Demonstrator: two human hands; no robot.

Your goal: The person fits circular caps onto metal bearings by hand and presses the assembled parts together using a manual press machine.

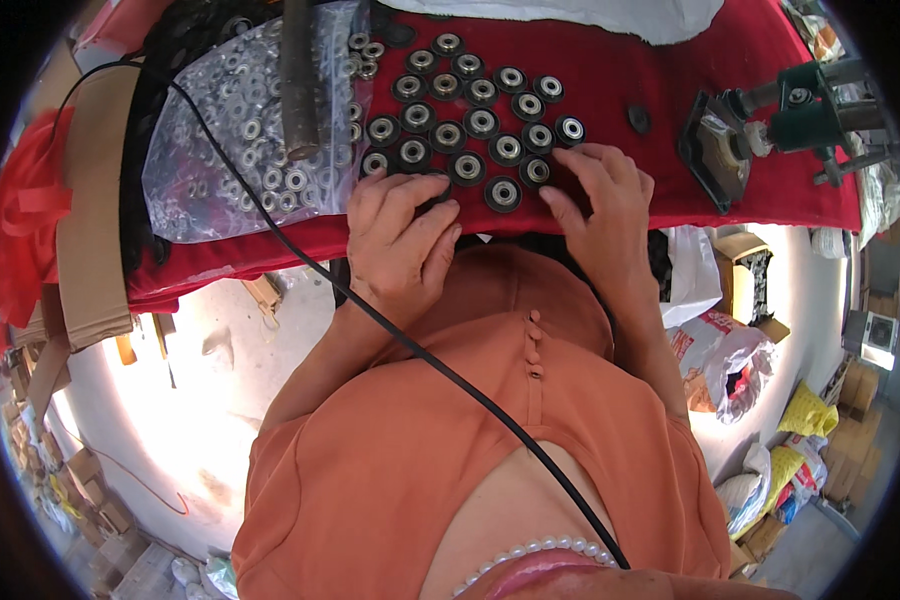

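Several black wheels with silver bearings in their centres (pixel 447 135) lie in a loose cluster on the red cloth (pixel 610 80). My left hand (pixel 400 232) is at the cluster's near left edge, its fingers curled over a black wheel (pixel 434 198) that shows only in part between them. At the near right side, my right hand (pixel 607 195) has thumb and fingers apart. Its fingertips are close beside the outermost wheels (pixel 536 170), and nothing shows in its grasp. The nearest uncovered wheel (pixel 503 193) lies between the two hands.
A clear bag of small metal bearings (pixel 240 150) lies at left, with a dark bar (pixel 300 80) across it. At right stands a green metal tool (pixel 802 115) beside a dark angled plate (pixel 718 155). A black cable (pixel 370 312) crosses the view. Sacks (pixel 725 365) are on the floor.
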